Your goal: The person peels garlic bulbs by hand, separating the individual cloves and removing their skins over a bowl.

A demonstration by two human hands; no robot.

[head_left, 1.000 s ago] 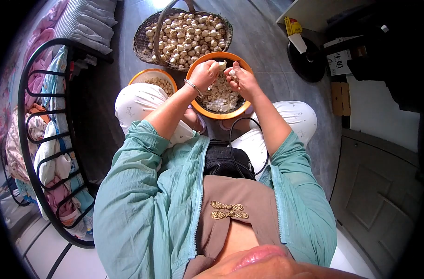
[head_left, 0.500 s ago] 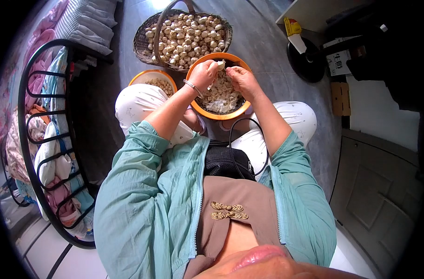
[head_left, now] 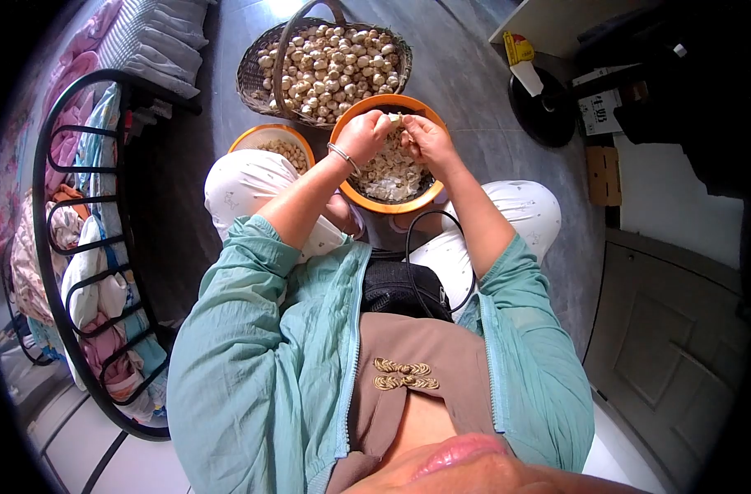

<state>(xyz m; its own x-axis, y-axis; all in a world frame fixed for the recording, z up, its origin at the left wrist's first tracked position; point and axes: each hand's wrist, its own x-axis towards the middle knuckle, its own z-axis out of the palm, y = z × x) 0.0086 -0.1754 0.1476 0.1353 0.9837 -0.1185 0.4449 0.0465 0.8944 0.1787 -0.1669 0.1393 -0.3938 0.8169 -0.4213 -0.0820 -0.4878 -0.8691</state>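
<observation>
My left hand (head_left: 365, 137) is closed on a pale piece of garlic (head_left: 395, 120) above the orange-rimmed bowl. From the other side, my right hand (head_left: 430, 142) pinches at the same garlic, its fingertips almost meeting the left ones. Beneath both hands, the bowl (head_left: 349, 191) holds a heap of papery garlic skins (head_left: 389, 174). A smaller orange-rimmed bowl (head_left: 245, 137) with peeled cloves (head_left: 283, 150) stands to the left, partly hidden by my knee. Whole garlic bulbs (head_left: 334, 66) fill a wicker basket (head_left: 250, 78) just beyond.
On the left stands a black metal bed frame (head_left: 42, 189) with clothes and bedding behind its bars. A round black stand base (head_left: 530, 111), a small brown box (head_left: 604, 175) and a grey cabinet door (head_left: 664, 329) are on the right. A black bag (head_left: 396, 288) rests at my lap.
My right hand has come in to the garlic held by my left hand, so the fingertips now nearly meet. Both arms have otherwise stayed in place over the bowl.
</observation>
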